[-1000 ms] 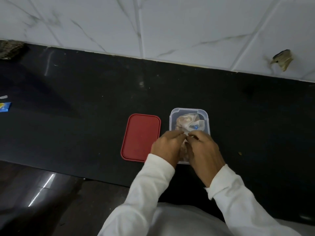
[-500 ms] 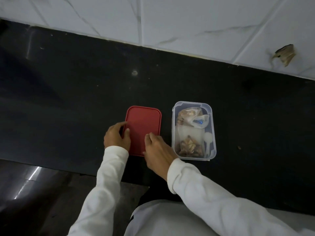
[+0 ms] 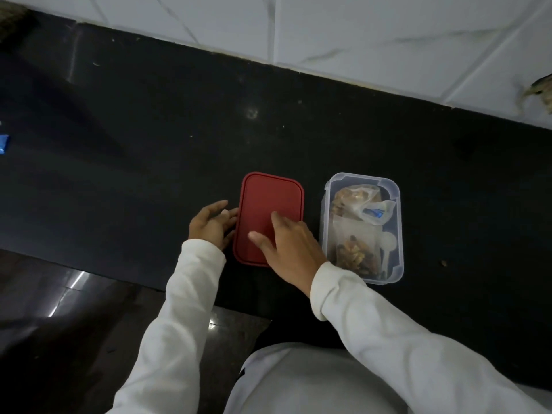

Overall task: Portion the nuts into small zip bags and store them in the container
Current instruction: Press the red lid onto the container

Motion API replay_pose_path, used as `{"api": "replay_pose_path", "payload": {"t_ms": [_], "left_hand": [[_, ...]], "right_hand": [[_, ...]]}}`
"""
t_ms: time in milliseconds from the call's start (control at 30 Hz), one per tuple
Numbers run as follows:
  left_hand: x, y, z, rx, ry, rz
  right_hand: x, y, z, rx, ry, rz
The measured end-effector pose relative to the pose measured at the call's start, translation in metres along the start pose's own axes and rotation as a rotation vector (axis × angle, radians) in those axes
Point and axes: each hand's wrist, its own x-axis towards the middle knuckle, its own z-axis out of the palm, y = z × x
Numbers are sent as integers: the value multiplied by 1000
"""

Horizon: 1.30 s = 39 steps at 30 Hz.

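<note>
A clear rectangular container (image 3: 395, 234) stands open on the black counter (image 3: 149, 150). Inside it lie small zip bags of nuts (image 3: 355, 252), one near the front and another (image 3: 348, 198) at the back, plus a white plastic spoon (image 3: 387, 245). Left of it lies the red lid (image 3: 268, 201), flat on the counter. My left hand (image 3: 210, 224) touches the lid's left edge with loosely bent fingers. My right hand (image 3: 288, 242) rests on top of the lid, fingers spread and straight.
A white marble-tiled wall (image 3: 358, 40) runs behind the counter. A small blue packet (image 3: 4, 144) lies at the far left edge. The counter's front edge drops to a dark glossy floor (image 3: 59, 309) at the lower left.
Both hands left the container and moved left to the red lid. Since half a second ago, my right hand slid further onto the lid's top.
</note>
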Motion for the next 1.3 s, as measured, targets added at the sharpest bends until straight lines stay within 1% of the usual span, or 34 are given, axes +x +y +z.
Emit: {"api": "replay_pose_path", "payload": {"t_ms": [67,133,200,267,367,400,433,533,567,600,700,800,833,867,900,1000,1067,1167,1233,1300], "left_hand": [[-6,4,3,-94,-69,-40],[-16,6,11,-124,-144,-64],[-29,6,22,-130,-213,-51],[-43,7,36,-118,-287,-10],[-52,7,56,-105,-341,8],[-56,7,62,-104,-339,36],[-57,4,66,-54,-294,117],[-52,-4,72,370,10,501],[-53,-4,73,435,75,565],[-56,-2,74,439,93,584],[-65,1,78,379,78,554],[-79,3,89,301,-43,483],[-83,2,93,296,-59,475],[-87,0,97,324,-55,495],[-91,-2,102,370,-39,532],[-100,-12,111,503,-1,672],[-102,-19,115,581,11,770],[-96,-29,119,672,36,860],[-92,-36,122,754,59,942],[-88,-42,123,797,76,995]], "right_hand": [[2,-6,-15,69,-16,49],[0,-11,-29,140,-59,106],[-4,-15,-42,248,-74,156],[-6,-13,-50,307,-24,172],[-7,-1,-54,348,122,179],[-8,4,-55,367,168,193],[-9,8,-56,392,215,197],[-20,18,-64,473,350,170],[-25,21,-68,515,381,163],[-32,24,-73,561,418,149],[-53,42,-87,724,536,136],[-69,61,-92,1006,523,235],[-72,67,-91,1051,525,280],[-76,72,-89,1051,551,306],[-78,76,-86,998,599,319],[-81,90,-77,767,714,404],[-81,98,-73,732,718,481],[-79,104,-65,688,729,513],[-77,106,-62,724,736,538],[-75,109,-58,749,701,574]]}}
